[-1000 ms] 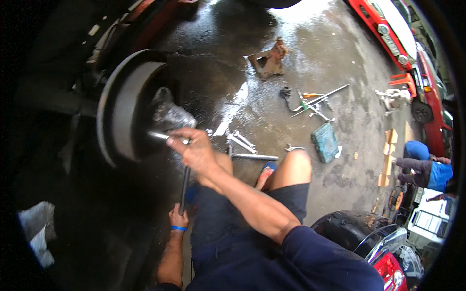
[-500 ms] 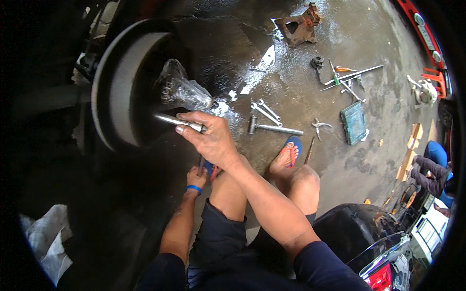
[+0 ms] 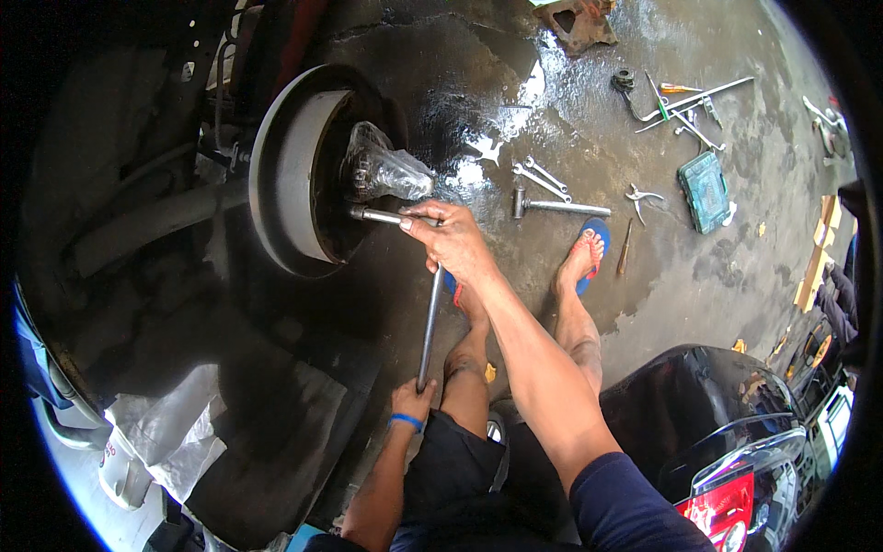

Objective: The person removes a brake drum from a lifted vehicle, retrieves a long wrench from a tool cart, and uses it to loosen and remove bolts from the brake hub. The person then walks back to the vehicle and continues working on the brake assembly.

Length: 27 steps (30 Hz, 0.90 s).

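Observation:
My right hand (image 3: 452,244) is closed around the head end of a socket wrench (image 3: 430,317). Its shiny extension (image 3: 379,215) points left to the inner side of a round brake assembly (image 3: 285,166); shadow hides whether the tip sits on a bolt. Lower down, my left hand (image 3: 413,399), with a blue band at the wrist, grips the end of the wrench's long handle. Clear plastic (image 3: 388,167) wraps the hub that sticks out just above the extension.
On the wet floor lie a hammer (image 3: 561,208), two spanners (image 3: 543,179), pliers (image 3: 641,202), a screwdriver (image 3: 624,248), a teal case (image 3: 704,191) and a rusty bracket (image 3: 579,26). A black car part with a red lamp (image 3: 722,501) stands at lower right.
The view has shifted, and more of the wrench's handle shows between my hands. My left hand has moved down and away from the right one. Both hands keep their grip.

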{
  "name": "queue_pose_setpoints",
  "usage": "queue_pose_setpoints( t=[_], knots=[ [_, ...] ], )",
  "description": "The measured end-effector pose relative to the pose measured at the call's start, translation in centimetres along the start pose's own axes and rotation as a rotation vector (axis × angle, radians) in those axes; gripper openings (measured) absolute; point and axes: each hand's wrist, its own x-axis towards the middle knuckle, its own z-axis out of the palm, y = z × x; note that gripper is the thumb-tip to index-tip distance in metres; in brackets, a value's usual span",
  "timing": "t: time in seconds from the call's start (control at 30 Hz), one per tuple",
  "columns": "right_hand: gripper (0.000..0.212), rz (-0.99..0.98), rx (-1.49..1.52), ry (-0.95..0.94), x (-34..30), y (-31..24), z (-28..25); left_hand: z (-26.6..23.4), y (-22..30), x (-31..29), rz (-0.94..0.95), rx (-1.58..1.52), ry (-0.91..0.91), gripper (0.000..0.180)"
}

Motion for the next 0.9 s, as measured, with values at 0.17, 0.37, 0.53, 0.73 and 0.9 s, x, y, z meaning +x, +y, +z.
queue_pose_setpoints(
  t=[0.17, 0.37, 0.53, 0.73, 0.9],
  knots=[
    [0.017, 0.171, 0.236, -0.003, 0.3, -0.7, 0.7, -7.2, 4.4, -8.9, -0.093, -0.108, -0.112, 0.035],
    [0.013, 0.419, 0.399, -0.009, 0.9, -1.3, 1.2, -14.4, 12.0, -15.9, -0.175, -0.449, -0.314, 0.037],
    [0.015, 0.520, 0.555, 0.002, 2.0, -1.5, 1.5, -20.9, 16.6, -19.2, -0.113, -1.043, -0.399, 0.041],
    [0.014, 0.312, 0.293, 0.034, 1.5, -2.3, 2.4, -17.7, 12.4, -16.8, -0.195, -0.544, -0.455, 0.034],
    [0.015, 0.246, 0.161, 0.076, 1.3, -1.9, 2.6, -6.5, 5.6, -9.0, -0.123, -0.040, 0.177, 0.032]
  ],
)
